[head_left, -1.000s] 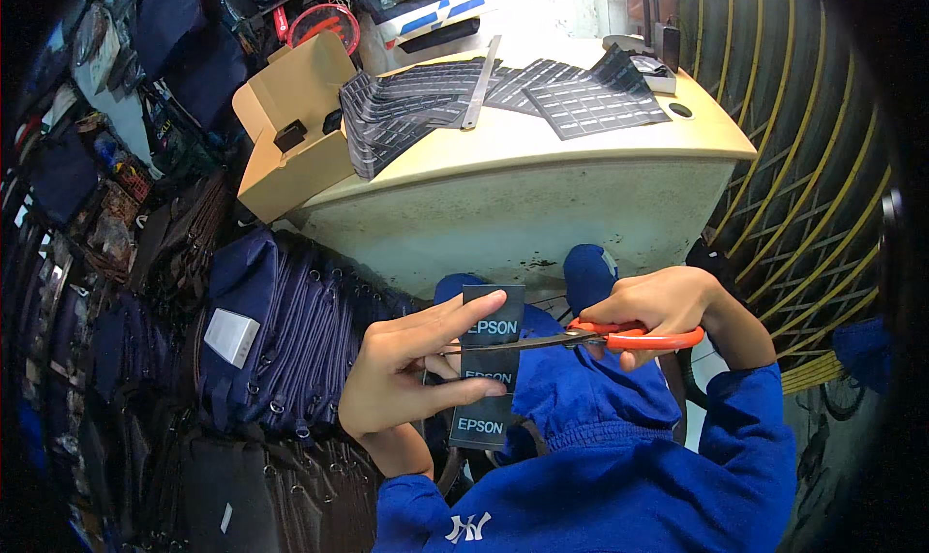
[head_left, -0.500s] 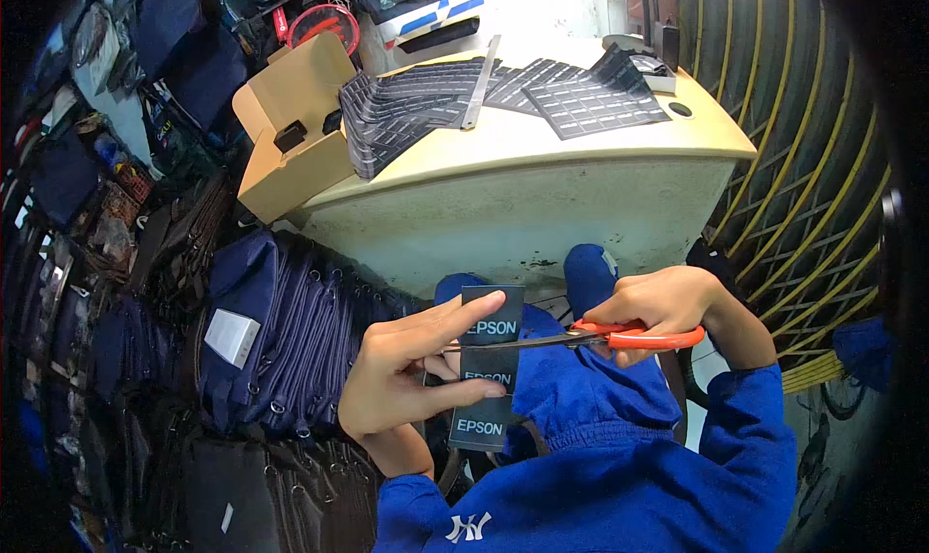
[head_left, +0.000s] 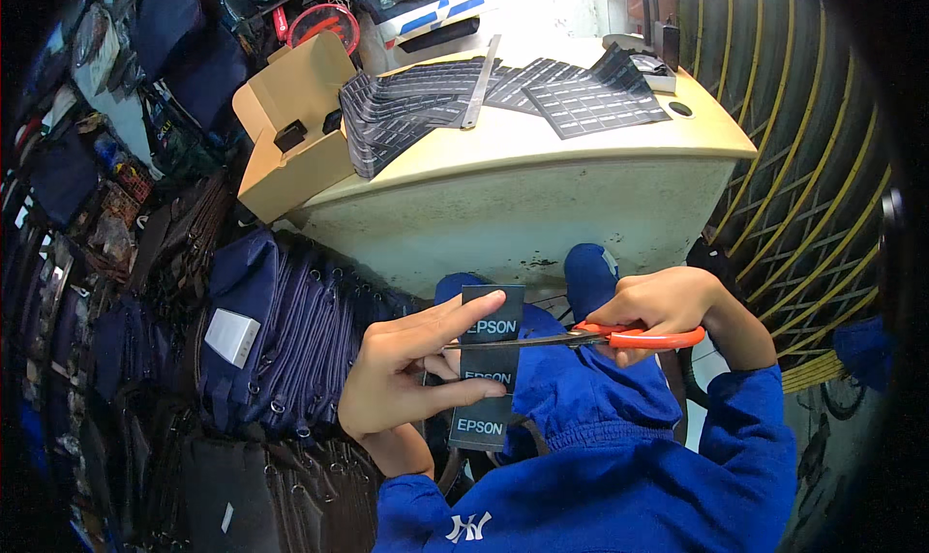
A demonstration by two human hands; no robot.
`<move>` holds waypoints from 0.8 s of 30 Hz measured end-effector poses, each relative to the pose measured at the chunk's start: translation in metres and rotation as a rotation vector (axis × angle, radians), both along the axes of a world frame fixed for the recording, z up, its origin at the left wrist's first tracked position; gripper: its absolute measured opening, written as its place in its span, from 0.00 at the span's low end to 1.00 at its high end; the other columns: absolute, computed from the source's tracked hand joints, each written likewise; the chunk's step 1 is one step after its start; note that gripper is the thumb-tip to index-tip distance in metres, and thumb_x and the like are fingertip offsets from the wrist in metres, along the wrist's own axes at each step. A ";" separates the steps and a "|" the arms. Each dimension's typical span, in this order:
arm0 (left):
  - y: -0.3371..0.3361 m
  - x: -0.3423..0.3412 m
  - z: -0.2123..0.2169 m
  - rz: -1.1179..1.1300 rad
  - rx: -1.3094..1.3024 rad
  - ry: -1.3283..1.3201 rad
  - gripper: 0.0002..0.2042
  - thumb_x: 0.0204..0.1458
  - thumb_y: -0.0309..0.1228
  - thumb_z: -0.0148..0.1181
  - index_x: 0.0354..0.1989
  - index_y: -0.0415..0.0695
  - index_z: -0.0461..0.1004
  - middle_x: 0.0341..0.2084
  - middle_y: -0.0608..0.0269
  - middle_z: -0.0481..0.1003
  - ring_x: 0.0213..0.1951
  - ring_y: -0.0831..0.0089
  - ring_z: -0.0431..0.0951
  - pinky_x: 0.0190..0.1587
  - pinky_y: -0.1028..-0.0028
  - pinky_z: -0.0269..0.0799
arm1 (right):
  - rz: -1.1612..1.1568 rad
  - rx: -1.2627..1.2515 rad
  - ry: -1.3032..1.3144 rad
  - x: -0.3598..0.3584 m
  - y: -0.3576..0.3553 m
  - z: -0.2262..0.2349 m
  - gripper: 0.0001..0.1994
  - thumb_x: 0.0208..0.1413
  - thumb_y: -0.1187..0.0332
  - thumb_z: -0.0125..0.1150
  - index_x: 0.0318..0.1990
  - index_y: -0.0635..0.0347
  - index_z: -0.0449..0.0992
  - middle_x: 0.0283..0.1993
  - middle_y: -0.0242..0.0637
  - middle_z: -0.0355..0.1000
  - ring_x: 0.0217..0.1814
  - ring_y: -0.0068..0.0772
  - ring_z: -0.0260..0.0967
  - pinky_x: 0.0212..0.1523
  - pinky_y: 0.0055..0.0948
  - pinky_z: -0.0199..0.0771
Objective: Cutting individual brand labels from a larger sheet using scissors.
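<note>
A person in a blue hooded top sits at a cream surface (head_left: pixel 542 156). The left hand (head_left: pixel 406 374) is closed on a dark strip of printed labels (head_left: pixel 487 364), pinched between its thumb and fingers and held upright over the lap. At three o'clock of the strip, the right hand (head_left: pixel 668 306) is clamped through the orange handles of scissors (head_left: pixel 590 337), whose blades lie across the strip between its top and middle labels. On the surface, at twelve o'clock, lie dark label sheets (head_left: pixel 503 98) with a metal ruler (head_left: pixel 481 84) over them. At ten o'clock sits an open cardboard box (head_left: pixel 290 137). Navy bags (head_left: pixel 281 340) are stacked at nine o'clock.
</note>
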State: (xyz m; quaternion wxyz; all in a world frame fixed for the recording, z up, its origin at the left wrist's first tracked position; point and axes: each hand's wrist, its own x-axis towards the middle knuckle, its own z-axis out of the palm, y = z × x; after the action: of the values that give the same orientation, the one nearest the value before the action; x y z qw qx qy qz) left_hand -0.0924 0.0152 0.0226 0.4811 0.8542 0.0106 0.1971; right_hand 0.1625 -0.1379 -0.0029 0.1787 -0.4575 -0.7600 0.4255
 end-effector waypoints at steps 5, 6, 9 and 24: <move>0.002 0.000 -0.003 -0.009 -0.003 -0.021 0.36 0.28 0.22 0.73 0.54 0.37 0.68 0.21 0.64 0.64 0.21 0.83 0.61 0.24 0.84 0.60 | -0.012 -0.032 -0.024 -0.001 0.000 0.004 0.17 0.54 0.58 0.57 0.30 0.67 0.70 0.19 0.35 0.69 0.17 0.30 0.68 0.18 0.28 0.63; 0.002 0.000 -0.003 -0.006 -0.006 -0.013 0.36 0.28 0.22 0.73 0.54 0.37 0.68 0.21 0.64 0.64 0.21 0.83 0.60 0.24 0.84 0.59 | -0.013 -0.031 -0.024 -0.001 -0.001 0.004 0.17 0.54 0.58 0.57 0.30 0.67 0.70 0.19 0.35 0.69 0.17 0.30 0.68 0.18 0.28 0.63; 0.001 0.001 -0.002 -0.007 -0.009 -0.003 0.36 0.28 0.22 0.73 0.54 0.37 0.68 0.21 0.65 0.64 0.20 0.83 0.60 0.24 0.84 0.59 | -0.008 -0.007 -0.014 0.000 -0.002 0.002 0.16 0.54 0.59 0.57 0.30 0.67 0.71 0.19 0.36 0.70 0.18 0.30 0.69 0.19 0.28 0.64; 0.005 -0.002 -0.005 -0.038 0.007 0.064 0.37 0.31 0.17 0.70 0.56 0.35 0.64 0.30 0.60 0.67 0.28 0.82 0.67 0.29 0.86 0.64 | -0.069 0.014 -0.026 -0.004 -0.005 0.006 0.19 0.54 0.58 0.59 0.26 0.69 0.71 0.14 0.40 0.64 0.15 0.30 0.61 0.19 0.31 0.57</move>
State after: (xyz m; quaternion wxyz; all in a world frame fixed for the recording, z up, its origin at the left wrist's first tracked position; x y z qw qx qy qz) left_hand -0.0942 0.0200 0.0175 0.4813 0.8617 0.0092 0.1604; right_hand 0.1588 -0.1426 0.0026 0.1865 -0.4878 -0.7490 0.4077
